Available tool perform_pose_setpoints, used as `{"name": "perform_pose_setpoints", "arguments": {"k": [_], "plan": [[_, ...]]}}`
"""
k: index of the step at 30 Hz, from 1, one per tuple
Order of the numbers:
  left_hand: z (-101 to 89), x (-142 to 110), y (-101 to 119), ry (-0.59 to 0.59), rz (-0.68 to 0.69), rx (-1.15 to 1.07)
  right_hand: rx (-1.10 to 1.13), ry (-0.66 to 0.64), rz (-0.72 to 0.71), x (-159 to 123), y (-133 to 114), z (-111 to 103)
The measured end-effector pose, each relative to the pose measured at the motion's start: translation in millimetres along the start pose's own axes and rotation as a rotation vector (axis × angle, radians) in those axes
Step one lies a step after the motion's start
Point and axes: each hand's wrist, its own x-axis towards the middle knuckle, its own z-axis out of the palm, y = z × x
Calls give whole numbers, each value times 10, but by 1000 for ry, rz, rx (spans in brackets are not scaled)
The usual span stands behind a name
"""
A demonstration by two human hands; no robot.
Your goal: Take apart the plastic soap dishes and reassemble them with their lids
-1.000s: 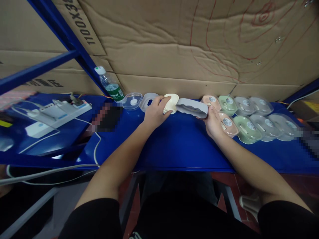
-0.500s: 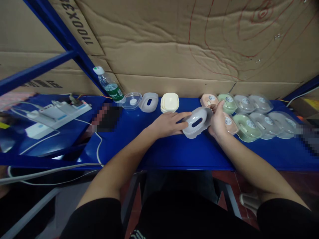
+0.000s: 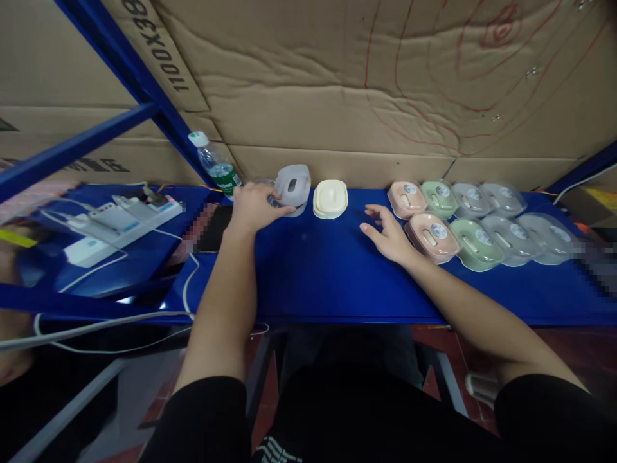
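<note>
From where I sit, my left hand [image 3: 256,204] reaches to the back of the blue table [image 3: 337,276], its thumb and fingers clamped on the left side of a rounded, translucent grey plastic cover [image 3: 299,186] with a dark oval slot. I have that cover tilted above a second grey plastic piece [image 3: 299,210], mostly hidden beneath it; whether the two touch, I can't tell. My right hand [image 3: 388,239] holds nothing, its thumb and fingers apart over the table, just left of the front pink lidded plastic box [image 3: 432,239].

Between my hands, nearer the back edge, sits a small stack of cream-coloured rounded-square plastic pieces [image 3: 330,198], just beside the grey cover. On my right I see two rows of lidded boxes with clear tops and round labels; the back row runs pink [image 3: 407,199], green [image 3: 438,199], grey, grey, and the front row repeats those colours.

Behind my left hand leans a clear plastic bottle [image 3: 220,172] with a white cap and green label. Further left lies a white power strip [image 3: 123,230] with cables plugged in, and brown cardboard [image 3: 299,90] stands behind everything
</note>
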Motion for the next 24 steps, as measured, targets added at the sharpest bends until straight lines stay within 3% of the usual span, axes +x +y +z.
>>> {"name": "perform_pose_setpoints", "arguments": {"k": [8, 15, 24], "plan": [[66, 52, -86, -95, -63, 15, -288, -136, -21, 349, 171, 112], [62, 43, -98, -116, -50, -34, -426, -144, -8, 760, 233, 482], [120, 83, -100, -129, -47, -36, -417, -82, -86, 754, 244, 692]]}}
